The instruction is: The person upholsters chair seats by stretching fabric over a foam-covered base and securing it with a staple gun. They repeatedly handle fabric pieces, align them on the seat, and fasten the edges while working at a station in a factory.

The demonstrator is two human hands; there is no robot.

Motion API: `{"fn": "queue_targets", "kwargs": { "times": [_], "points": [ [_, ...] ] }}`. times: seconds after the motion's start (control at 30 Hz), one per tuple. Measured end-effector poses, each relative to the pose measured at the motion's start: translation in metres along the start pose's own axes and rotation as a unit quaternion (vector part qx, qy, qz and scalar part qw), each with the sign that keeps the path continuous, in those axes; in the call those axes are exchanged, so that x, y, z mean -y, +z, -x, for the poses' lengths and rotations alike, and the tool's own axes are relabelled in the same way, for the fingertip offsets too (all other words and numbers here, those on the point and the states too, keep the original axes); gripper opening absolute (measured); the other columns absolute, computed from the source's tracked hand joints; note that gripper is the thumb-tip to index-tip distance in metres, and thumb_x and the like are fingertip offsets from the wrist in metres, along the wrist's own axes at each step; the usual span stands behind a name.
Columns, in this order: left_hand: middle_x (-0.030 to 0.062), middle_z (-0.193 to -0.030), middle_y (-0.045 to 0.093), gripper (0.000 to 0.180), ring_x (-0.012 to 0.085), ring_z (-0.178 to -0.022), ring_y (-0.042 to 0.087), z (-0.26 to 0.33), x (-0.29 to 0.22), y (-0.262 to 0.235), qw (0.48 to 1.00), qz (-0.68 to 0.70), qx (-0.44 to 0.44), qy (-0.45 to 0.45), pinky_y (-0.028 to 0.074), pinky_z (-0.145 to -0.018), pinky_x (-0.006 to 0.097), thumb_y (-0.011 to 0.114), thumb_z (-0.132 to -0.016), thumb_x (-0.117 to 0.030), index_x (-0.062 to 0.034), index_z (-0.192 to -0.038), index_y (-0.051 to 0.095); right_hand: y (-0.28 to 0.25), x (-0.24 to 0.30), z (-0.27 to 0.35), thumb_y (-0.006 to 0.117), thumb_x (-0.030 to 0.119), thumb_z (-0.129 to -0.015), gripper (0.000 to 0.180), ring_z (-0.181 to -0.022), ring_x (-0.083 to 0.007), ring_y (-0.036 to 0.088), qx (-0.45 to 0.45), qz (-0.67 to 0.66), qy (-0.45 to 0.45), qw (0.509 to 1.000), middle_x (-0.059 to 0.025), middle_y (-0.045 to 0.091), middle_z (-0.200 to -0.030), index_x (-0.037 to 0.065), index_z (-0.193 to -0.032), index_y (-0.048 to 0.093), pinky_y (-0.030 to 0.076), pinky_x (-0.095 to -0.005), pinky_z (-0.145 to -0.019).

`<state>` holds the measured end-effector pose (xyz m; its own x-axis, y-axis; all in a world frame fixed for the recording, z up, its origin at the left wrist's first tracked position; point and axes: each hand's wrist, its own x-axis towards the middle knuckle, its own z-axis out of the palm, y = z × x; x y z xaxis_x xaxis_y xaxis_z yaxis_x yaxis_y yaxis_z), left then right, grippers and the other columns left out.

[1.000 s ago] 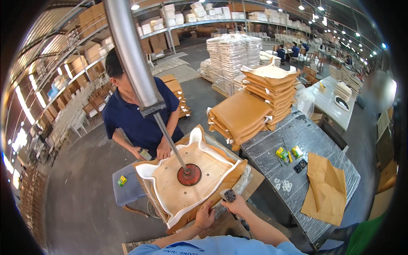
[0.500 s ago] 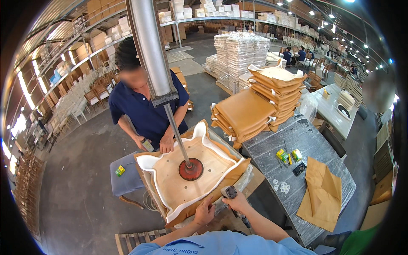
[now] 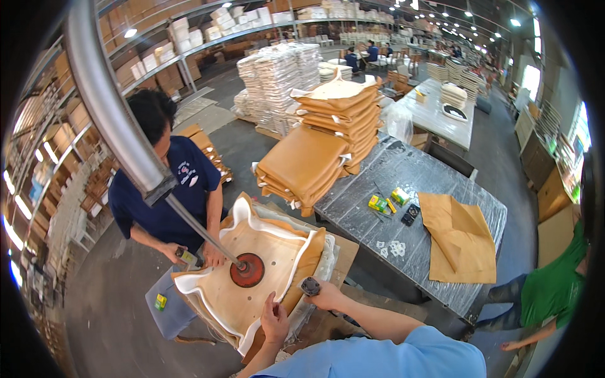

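Observation:
A seat panel lies before me, its bare wooden board facing up, edged by white foam and a tan leather cover. A round red press pad on a metal rod bears down on the board. My right hand grips a dark staple gun just off the panel's near right edge. Beside it, at the near edge, my left hand has its fingers stretched up next to the foam and leather; nothing shows in it.
Across the panel a co-worker in navy holds a tool. Stacked tan covered seats stand behind a plastic-wrapped table bearing small boxes and a tan leather piece. A person in green is at the right.
My view has swung right, so the panel and press appear further left. My left hand's fingers have lifted from the leather edge. The person in green has come more into view.

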<state>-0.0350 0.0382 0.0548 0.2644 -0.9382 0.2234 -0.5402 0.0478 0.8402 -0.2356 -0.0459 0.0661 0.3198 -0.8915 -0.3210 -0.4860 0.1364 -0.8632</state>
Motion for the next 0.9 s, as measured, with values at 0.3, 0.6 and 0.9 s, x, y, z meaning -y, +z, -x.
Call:
{"fn": "queue_targets", "kwargs": {
  "times": [0.3,0.6,0.9],
  "points": [
    [0.0180,-0.095,0.061,0.029,0.0414,-0.094,0.058,0.029,0.021,0.015,0.972,-0.188,0.060,0.129,0.048,-0.090,0.052,0.068,-0.089,-0.009,-0.0021,-0.117,0.072,0.006,-0.017,-0.005,0.083,0.028,-0.082,0.064,-0.115,-0.0408,0.068,-0.020,-0.023,-0.045,0.999,-0.0195,0.072,-0.121,0.015,-0.139,0.058,0.054,-0.0462,-0.097],
    [0.0201,-0.122,0.062,0.032,0.0418,-0.113,0.058,0.037,0.031,0.011,0.952,-0.240,0.067,0.180,0.044,-0.102,0.053,0.067,-0.092,-0.015,-0.0033,-0.122,0.073,0.003,-0.002,-0.001,0.080,0.028,-0.083,0.068,-0.109,-0.0424,0.070,0.000,0.004,-0.034,0.999,-0.0208,0.073,-0.118,0.016,-0.145,0.054,0.056,-0.0498,-0.091],
    [0.0267,-0.161,0.041,0.074,0.0469,-0.151,0.036,0.030,0.023,0.018,0.928,-0.279,0.206,0.137,0.026,-0.125,0.056,0.069,-0.092,-0.026,0.0036,-0.154,0.043,0.001,-0.010,-0.001,0.081,0.028,-0.085,0.065,-0.112,-0.0419,0.069,-0.025,-0.003,-0.050,0.998,-0.0187,0.073,-0.120,0.018,-0.143,0.054,0.055,-0.0470,-0.095]
  ]
}}
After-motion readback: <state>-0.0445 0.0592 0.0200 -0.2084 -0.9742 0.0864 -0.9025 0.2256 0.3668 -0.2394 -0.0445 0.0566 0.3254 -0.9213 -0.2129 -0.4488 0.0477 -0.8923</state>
